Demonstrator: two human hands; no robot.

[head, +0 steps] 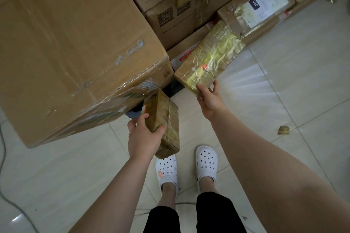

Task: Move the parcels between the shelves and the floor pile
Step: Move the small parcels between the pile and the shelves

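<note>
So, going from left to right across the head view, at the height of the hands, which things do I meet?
Large carton → small parcel in the left hand → long taped parcel held by the right hand → tape scrap on the floor.

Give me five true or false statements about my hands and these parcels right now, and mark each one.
1. The left hand holds a small taped parcel. True.
2. The right hand is empty. False: it grips the near end of a long taped parcel.
3. The person wears white clogs. True.
4. The floor is carpeted. False: it is pale tile.
5. A big cardboard box sits to the left of both hands. True.
</note>
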